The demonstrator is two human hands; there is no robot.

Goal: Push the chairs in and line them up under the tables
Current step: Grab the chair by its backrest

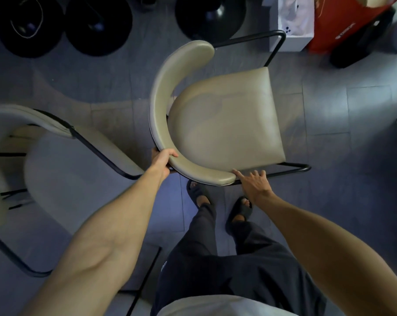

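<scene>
A beige padded chair point(224, 124) with a curved backrest and a black tube frame stands in the middle of the floor, seen from above. My left hand point(164, 159) grips the lower curve of its backrest. My right hand point(253, 181) is spread open, fingers apart, its forefinger touching the right end of the backrest beside the black frame. A second beige chair point(56, 160) of the same kind stands to the left, partly out of view. No table top shows in this view.
Three round black pedestal bases point(97, 26) sit on the floor at the top. A white box point(293, 26) and a red box point(343, 26) stand at the upper right. My feet in dark sandals point(238, 210) are just behind the chair on the grey tiled floor.
</scene>
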